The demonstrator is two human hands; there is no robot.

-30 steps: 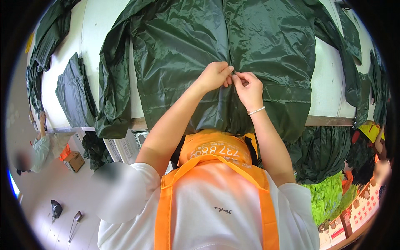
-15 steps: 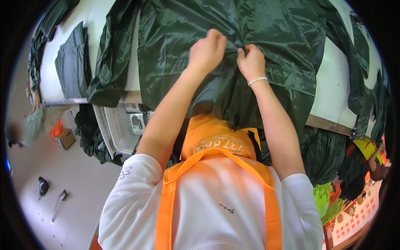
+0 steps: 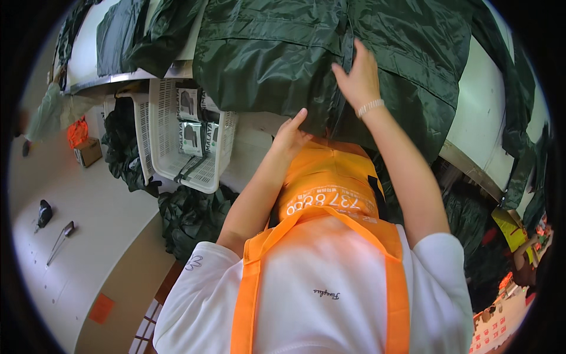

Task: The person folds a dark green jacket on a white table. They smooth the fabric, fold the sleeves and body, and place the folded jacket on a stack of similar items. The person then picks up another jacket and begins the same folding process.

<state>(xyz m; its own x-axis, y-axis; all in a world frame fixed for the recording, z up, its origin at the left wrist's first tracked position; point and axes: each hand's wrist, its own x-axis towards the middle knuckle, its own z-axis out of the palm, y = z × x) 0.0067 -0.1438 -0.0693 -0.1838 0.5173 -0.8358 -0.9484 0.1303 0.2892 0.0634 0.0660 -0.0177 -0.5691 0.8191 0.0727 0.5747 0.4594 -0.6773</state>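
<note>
The green garment [image 3: 265, 71] lies on the surface [image 3: 476, 118], hem [image 3: 250, 104] overhanging. Left hand [image 3: 289, 137], loosely open near the hem, apart from right hand [image 3: 361, 76], spread at the front opening [image 3: 337, 109]; light, even tension should keep edges aligned.

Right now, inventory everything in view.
jacket: 1, dark green, on table
table: 1, white, under jacket
other garments: several, green, around
baskets: 2+, white, left
packets: several, black/white, in basket
box: 1, brown, left
bundle: 1, orange, by box
small object: 1, black, left floor
tool: 1, grey, left floor
cloth: 1, yellow, right
people: 2, pale/dark clothes, edges
apron: 1, orange, worn
left hand: 1, bare, near hem
right hand: 1, bare, at jacket
</note>
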